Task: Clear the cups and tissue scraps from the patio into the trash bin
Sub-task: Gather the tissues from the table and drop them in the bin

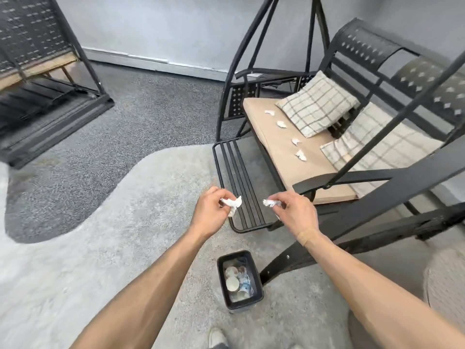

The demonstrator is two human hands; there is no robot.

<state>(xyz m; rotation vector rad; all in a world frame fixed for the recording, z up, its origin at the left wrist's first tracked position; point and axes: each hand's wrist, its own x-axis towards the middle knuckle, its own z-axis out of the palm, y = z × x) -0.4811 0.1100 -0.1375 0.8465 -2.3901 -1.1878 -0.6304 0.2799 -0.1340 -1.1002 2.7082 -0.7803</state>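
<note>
Done: cups (232, 283) lie in the trash bin (256, 273).
In hand: left hand (210, 210) and right hand (294, 212) each pinch tissue (crumpled).
Left: four scraps (281, 124) on the swing cushion (297, 167).

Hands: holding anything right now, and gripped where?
Yes. Left hand pinches a crumpled white tissue scrap at its near end; right hand pinches a second crumpled white tissue scrap, fingertip grip on its right side.

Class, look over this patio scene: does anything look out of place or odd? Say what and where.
Four white tissue scraps lie scattered along the tan seat cushion of the swing bench, litter where people sit. Each hand holds a crumpled tissue, left hand and right hand.
</note>
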